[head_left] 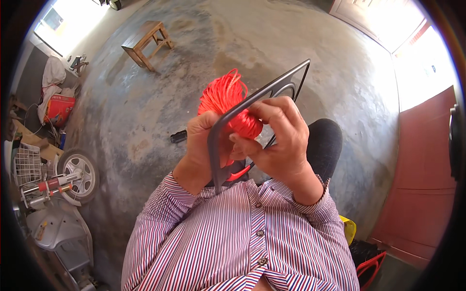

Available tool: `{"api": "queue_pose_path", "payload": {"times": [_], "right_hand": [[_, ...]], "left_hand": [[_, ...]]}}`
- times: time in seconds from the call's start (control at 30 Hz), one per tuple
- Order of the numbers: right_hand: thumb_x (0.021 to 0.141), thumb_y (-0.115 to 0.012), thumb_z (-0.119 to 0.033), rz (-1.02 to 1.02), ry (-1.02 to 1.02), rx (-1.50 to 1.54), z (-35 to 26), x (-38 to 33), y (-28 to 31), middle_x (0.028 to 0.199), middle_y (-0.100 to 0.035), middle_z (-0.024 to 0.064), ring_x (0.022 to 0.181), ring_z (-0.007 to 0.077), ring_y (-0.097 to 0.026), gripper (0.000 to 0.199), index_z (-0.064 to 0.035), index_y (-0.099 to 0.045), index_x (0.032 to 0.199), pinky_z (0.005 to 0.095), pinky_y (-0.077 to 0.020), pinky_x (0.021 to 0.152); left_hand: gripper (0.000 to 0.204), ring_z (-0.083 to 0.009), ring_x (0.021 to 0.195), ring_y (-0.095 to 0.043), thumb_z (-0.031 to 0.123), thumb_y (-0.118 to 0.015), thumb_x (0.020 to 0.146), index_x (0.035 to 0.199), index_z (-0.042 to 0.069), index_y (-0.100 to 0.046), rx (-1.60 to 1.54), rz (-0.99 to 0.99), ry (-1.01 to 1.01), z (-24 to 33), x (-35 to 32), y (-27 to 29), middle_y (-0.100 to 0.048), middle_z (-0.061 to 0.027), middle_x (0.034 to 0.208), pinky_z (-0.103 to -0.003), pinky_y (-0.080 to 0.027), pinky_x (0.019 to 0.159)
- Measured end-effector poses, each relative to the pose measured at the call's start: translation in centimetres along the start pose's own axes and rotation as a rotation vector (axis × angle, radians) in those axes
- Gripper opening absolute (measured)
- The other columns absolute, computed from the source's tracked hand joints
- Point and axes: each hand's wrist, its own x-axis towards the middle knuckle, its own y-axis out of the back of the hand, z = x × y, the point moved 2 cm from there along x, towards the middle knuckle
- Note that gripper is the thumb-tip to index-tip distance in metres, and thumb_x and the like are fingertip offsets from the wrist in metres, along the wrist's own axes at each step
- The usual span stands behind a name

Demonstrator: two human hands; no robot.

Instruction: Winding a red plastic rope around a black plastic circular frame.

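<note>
A thick hank of glossy red cord [221,97] is held up in front of my chest, its loops fanning out at the top. My left hand [198,145] is closed around its left side, the thumb lying against the strands. A flat dark-edged frame [264,90] stands tilted between my hands, crossing in front of part of the cord; curved dark bars show inside its far end. From the right, my right hand [281,138] reaches to the frame with fingers and thumb closed on the lower, bunched cord. Some fingertips of both hands are hidden.
A small wooden stool [148,43] stands far left. A small black object [178,136] lies on the concrete floor. At left are a scooter wheel [77,177], a wire basket [27,162] and a red bag [59,109]. A dark red panel [422,179] is at right.
</note>
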Motion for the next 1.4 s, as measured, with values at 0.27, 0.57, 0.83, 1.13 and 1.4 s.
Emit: {"api": "queue_pose_path", "payload": {"times": [0.27,0.57,0.83,1.13,1.4], "right_hand": [[0.077,-0.079,-0.022,0.083,0.082,0.136,1.5,0.4,2.7,0.097,-0.064,0.0119,0.080,0.0208,-0.061,0.041,0.0031,-0.062,0.105,0.0325,-0.0497,0.070],[0.104,-0.040,-0.044,0.384,-0.593,1.159,7.6,0.7,4.6,0.120,-0.062,0.0198,0.104,0.0301,-0.064,0.047,-0.0045,-0.053,0.127,0.0461,-0.0529,0.094],[0.106,-0.038,-0.042,0.669,-0.411,0.699,10.9,0.8,11.9,0.123,-0.058,0.0202,0.104,0.0307,-0.062,0.048,-0.0014,-0.046,0.131,0.0464,-0.0547,0.090],[0.099,-0.055,-0.044,0.233,-0.723,1.607,14.9,-7.4,11.3,0.074,-0.052,-0.0003,0.063,0.0116,-0.049,0.042,-0.0053,-0.059,0.114,0.0275,-0.0444,0.056],[0.090,-0.069,-0.039,-0.466,-0.877,0.097,9.8,-10.8,0.0,0.075,-0.066,0.0107,0.070,0.0112,-0.060,0.041,0.0009,-0.069,0.096,0.0310,-0.0502,0.065]], "left_hand": [[0.051,-0.0242,0.077,-0.062,0.031,-0.055,0.088,0.127,-0.002,-0.053,0.088,0.117,-0.168,0.5,-1.3,0.3,-0.062,-0.0183,0.113,-0.033,-0.049,0.054],[0.063,-0.0077,0.050,-0.038,0.018,-0.063,0.092,0.149,0.004,-0.038,0.342,-0.001,-0.002,1.1,-2.0,-1.0,-0.056,-0.0109,0.091,-0.021,-0.031,0.042],[0.042,-0.0063,0.051,-0.041,0.014,-0.060,0.096,0.137,0.007,-0.053,0.325,0.005,-0.135,3.0,-2.8,1.3,-0.056,-0.0073,0.087,-0.019,-0.029,0.041],[0.042,-0.0068,0.046,-0.034,0.018,-0.056,0.099,0.139,0.007,-0.048,0.206,-0.004,-0.180,4.8,-3.7,3.5,-0.051,-0.0095,0.082,-0.021,-0.026,0.036],[0.054,-0.0059,0.042,-0.037,0.036,-0.043,0.104,0.135,-0.008,-0.047,0.405,-0.072,0.013,4.3,-3.4,0.4,-0.066,-0.0195,0.098,-0.019,-0.028,0.033]]}}
